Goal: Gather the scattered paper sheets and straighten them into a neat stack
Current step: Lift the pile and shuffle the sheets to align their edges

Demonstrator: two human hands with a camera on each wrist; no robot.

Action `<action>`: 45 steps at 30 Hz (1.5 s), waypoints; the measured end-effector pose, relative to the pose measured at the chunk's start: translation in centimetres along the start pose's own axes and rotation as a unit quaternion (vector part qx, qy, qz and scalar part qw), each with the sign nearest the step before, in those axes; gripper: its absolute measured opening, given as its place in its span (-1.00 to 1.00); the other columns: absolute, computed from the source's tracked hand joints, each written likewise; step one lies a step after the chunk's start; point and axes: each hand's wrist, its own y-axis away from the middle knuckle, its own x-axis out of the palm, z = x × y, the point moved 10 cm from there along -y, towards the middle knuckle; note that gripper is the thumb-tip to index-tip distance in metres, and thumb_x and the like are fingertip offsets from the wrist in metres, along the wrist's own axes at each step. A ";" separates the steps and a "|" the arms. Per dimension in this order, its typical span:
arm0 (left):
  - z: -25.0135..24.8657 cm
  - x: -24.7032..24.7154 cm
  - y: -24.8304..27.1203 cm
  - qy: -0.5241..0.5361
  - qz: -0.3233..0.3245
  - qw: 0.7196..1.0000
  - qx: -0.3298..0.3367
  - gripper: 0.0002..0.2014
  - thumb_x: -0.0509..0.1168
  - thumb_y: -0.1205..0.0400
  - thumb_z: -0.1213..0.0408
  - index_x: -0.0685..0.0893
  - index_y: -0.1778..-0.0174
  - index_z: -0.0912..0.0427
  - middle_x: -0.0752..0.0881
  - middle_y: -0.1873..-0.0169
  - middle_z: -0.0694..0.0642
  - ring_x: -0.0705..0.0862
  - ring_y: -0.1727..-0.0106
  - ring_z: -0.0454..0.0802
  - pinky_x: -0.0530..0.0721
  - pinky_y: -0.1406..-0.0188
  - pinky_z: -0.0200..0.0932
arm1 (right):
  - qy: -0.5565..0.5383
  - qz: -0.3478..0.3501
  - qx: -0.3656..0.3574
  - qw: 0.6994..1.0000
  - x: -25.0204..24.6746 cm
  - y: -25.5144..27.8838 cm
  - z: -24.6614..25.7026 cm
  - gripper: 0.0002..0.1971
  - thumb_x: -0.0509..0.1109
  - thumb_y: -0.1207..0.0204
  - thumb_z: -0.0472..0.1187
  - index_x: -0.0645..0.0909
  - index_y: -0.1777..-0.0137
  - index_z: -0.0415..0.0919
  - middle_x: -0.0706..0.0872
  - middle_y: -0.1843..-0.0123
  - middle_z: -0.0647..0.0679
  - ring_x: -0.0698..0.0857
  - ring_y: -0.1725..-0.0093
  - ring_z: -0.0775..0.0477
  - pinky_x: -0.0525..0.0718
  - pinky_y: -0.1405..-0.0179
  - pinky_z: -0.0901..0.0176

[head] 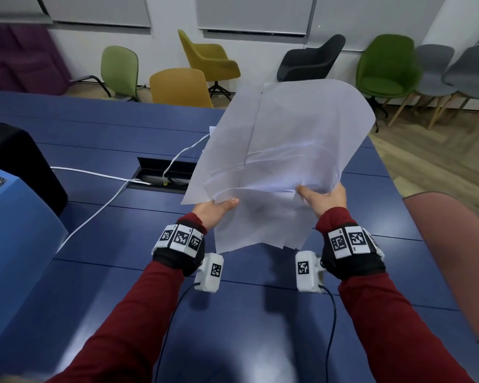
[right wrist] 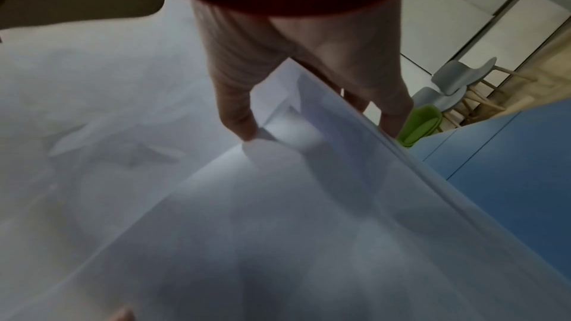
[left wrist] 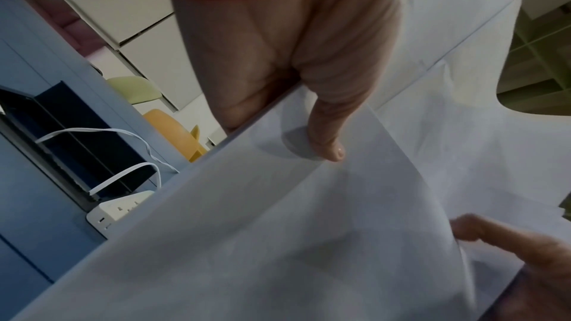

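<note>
Head view: both hands, left [head: 217, 207] and right [head: 322, 199], pinching misaligned paper sheets [head: 277, 150] above blue surface [head: 108, 128]; gathering apparently done, squaring edges next.

Premises present as an office meeting room. A long blue bench [head: 100, 128] carries a recessed cable hatch [head: 163, 172] at 11 o'clock, with white cables [head: 94, 214] leading from it and a white power strip [left wrist: 120, 206] beside it. Moulded chairs [head: 205, 59] in green, mustard, black and grey line the far wall from 11 to 2 o'clock. Lowered roller blinds [head: 255, 12] above; wood-pattern floor [head: 426, 150] at 2 o'clock.
</note>
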 end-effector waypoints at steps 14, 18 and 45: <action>-0.2 0.3 -0.1 0.007 -0.005 1.000 -0.007 -0.24 0.25 -0.51 -0.25 0.46 -0.50 0.24 0.46 -0.51 0.26 0.43 -0.52 0.17 0.35 -0.49 -0.12 | -0.009 -0.001 0.001 1.000 -0.4 -0.2 -0.5 -0.30 0.69 -0.15 -0.13 0.59 -0.33 -0.15 0.75 -0.21 -0.04 0.73 -0.15 -0.01 0.66 -0.23 0.11; -0.3 0.9 0.3 -0.027 0.024 0.999 -0.003 -0.10 0.18 -0.38 -0.42 0.46 -0.51 0.14 0.44 -0.53 0.21 0.41 -0.54 0.16 0.32 -0.57 -0.06 | 0.047 -0.013 -0.009 0.999 0.0 0.0 -0.6 -0.29 0.68 0.04 0.05 0.60 -0.17 -0.08 0.77 -0.12 -0.02 0.74 -0.14 -0.07 0.70 -0.24 -0.08; -0.4 0.3 1.0 0.024 0.006 1.000 0.003 -0.30 0.25 -0.50 -0.26 0.50 -0.48 0.11 0.47 -0.52 0.21 0.42 -0.53 0.14 0.33 -0.55 -0.07 | 0.058 -0.039 0.037 0.997 -2.2 -2.0 -2.3 -0.70 0.57 -0.31 -0.24 0.66 -0.05 -0.20 0.75 0.03 -0.17 0.75 -0.03 -0.20 0.69 -0.21 -0.13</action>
